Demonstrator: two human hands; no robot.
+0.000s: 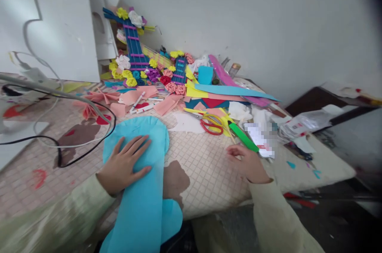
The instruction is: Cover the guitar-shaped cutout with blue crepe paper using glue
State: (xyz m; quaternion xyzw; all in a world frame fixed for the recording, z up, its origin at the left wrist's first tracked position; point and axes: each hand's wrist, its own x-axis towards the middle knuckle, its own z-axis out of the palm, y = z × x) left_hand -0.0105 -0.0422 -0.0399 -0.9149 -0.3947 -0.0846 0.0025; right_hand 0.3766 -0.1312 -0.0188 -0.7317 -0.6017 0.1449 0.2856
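My left hand [127, 162] lies with fingers spread on a long piece of light blue paper [143, 205], which has a rounded, crinkled top and hangs over the table's near edge. To the right, my right hand [243, 161] hovers over the table with its fingers curled; whether anything small is between them is hidden. Just behind it lie a green cutter [243, 136] and a phone [259, 139]. Red-handled scissors [211, 124] rest further back, beside a white paper scrap [188, 122].
Paper flowers [128, 77] and blue paper strips with purple bars [134, 46] lean at the back. Black and white cables [86, 159] loop across the left. Plastic bags [310, 121] lie at the right. Glue sticks [141, 108] and pink paper lie mid-table.
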